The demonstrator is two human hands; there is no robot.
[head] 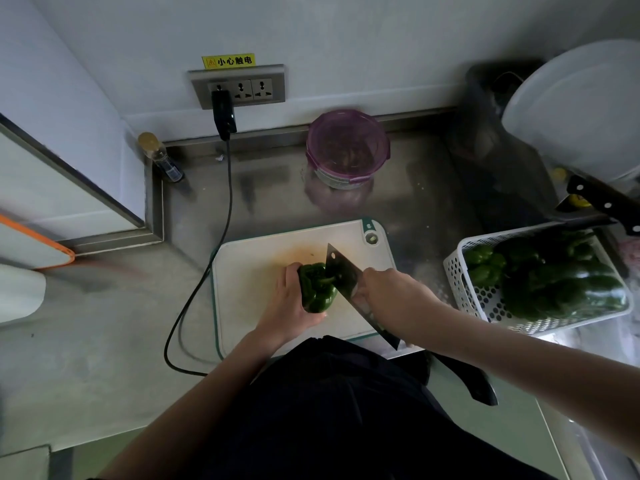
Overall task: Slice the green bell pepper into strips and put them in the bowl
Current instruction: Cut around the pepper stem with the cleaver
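Gripping green pepper (317, 289) left hand (291, 303), cleaver (343, 277) right hand (391, 292)

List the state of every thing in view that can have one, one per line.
Green bell pepper: whole, on the white cutting board, blade at its stem.
Steel cleaver: gripped, tilted.
Left hand: holding the pepper.
Right hand: gripping the cleaver.
Purple-lidded round container: closed.
White perforated basket: filled with peppers.
Black plug: plugged in.
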